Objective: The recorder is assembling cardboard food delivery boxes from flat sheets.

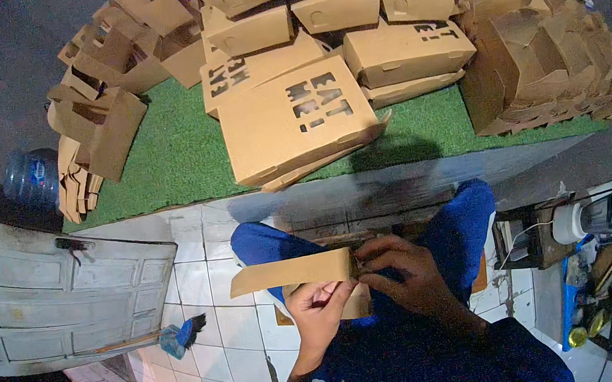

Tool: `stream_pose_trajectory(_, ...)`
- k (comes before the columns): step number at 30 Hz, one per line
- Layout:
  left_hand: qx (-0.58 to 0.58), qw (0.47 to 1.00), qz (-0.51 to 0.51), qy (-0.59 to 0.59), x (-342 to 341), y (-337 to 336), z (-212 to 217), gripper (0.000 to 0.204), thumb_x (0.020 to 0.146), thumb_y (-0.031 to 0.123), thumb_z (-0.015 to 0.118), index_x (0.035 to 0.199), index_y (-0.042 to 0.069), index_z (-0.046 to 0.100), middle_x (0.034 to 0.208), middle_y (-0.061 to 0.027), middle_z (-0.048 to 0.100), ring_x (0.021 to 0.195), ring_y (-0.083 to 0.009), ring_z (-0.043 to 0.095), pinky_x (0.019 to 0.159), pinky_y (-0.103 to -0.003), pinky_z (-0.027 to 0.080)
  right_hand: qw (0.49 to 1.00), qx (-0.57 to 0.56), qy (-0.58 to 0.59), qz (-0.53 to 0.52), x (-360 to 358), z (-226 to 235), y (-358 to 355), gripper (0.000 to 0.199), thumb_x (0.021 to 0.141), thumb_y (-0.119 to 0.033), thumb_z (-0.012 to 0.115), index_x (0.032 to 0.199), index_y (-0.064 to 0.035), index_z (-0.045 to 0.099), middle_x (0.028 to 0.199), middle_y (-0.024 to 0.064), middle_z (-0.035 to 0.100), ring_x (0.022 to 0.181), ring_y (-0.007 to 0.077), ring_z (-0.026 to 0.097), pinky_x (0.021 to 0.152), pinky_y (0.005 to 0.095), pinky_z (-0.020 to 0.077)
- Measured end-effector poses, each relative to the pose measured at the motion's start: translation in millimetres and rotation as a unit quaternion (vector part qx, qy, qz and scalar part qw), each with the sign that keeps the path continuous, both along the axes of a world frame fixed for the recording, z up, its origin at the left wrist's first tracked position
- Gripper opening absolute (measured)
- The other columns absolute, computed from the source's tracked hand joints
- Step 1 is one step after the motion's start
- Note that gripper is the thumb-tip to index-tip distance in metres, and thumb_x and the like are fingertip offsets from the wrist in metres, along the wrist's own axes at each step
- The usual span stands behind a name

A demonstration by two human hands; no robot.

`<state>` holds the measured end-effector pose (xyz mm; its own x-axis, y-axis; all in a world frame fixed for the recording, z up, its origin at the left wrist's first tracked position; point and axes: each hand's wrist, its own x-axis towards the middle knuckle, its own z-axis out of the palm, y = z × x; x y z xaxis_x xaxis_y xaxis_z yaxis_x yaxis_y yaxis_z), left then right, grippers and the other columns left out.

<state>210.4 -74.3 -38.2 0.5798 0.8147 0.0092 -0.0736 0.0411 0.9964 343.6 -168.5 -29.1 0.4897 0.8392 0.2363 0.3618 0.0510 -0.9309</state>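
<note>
Stacks of folded brown cardboard food boxes (340, 1) already crowd the green artificial-turf mat (180, 155), with nested unfolded brown carton blanks (550, 64) at its right edge and more at the left, so much looks done and plenty remains. Nearer, over the white tiled floor (201, 287), the flat brown cardboard strip (291, 272) is held above the lap. Left hand (322, 304) pinches it from below; right hand (403, 271) has fingertips pressed together on its right end. Nothing blocks them.
</note>
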Motion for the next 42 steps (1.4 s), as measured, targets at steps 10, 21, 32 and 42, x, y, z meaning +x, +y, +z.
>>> stream_pose_trajectory(10, 0.034, 0.999, -0.004, 0.014, -7, 5, 13, 0.007, 0.077, -0.008, 0.059, 0.081, -0.003, 0.062, 0.071, -0.0002, 0.059, 0.066, -0.0062, 0.054, 0.061, -0.020, 0.043, 0.996, -0.002, -0.055, 0.065, 9, 10, 3, 0.014, 0.076, -0.009, 0.068, 0.088, -0.0033, 0.064, 0.104, 0.0122, 0.058, 0.099, 0.0267, 0.056, 0.086, 0.0361, 0.0449)
stream_pose_trajectory(21, 0.012, 0.997, -0.024, 0.071, 0, 21, 8, 0.014, 0.076, 0.001, 0.069, 0.090, -0.004, 0.067, 0.079, -0.0034, 0.066, 0.069, -0.0060, 0.057, 0.059, -0.018, 0.045, 0.998, 0.046, 0.000, 0.042, 12, 1, 21, 0.012, 0.080, -0.010, 0.066, 0.086, 0.0001, 0.063, 0.100, 0.0108, 0.059, 0.096, 0.0226, 0.057, 0.085, 0.0319, 0.0458)
stream_pose_trajectory(32, 0.082, 0.987, -0.006, 0.141, 11, 20, 11, 0.015, 0.076, 0.009, 0.072, 0.086, -0.002, 0.069, 0.070, 0.0000, 0.064, 0.058, -0.0022, 0.052, 0.051, -0.016, 0.041, 0.997, 0.059, 0.045, 0.026, 17, -1, 18, 0.012, 0.082, -0.012, 0.064, 0.087, -0.0011, 0.062, 0.098, 0.0115, 0.059, 0.091, 0.0216, 0.059, 0.081, 0.0320, 0.0459)
stream_pose_trajectory(42, 0.151, 0.984, -0.010, 0.097, 40, 11, 25, 0.016, 0.078, 0.004, 0.068, 0.092, -0.003, 0.064, 0.083, -0.0073, 0.066, 0.073, -0.0115, 0.060, 0.065, -0.023, 0.048, 0.988, 0.131, 0.075, -0.041, 24, 9, 13, 0.019, 0.075, -0.005, 0.068, 0.089, 0.0016, 0.058, 0.097, 0.0116, 0.061, 0.088, 0.0202, 0.060, 0.079, 0.0301, 0.0470)
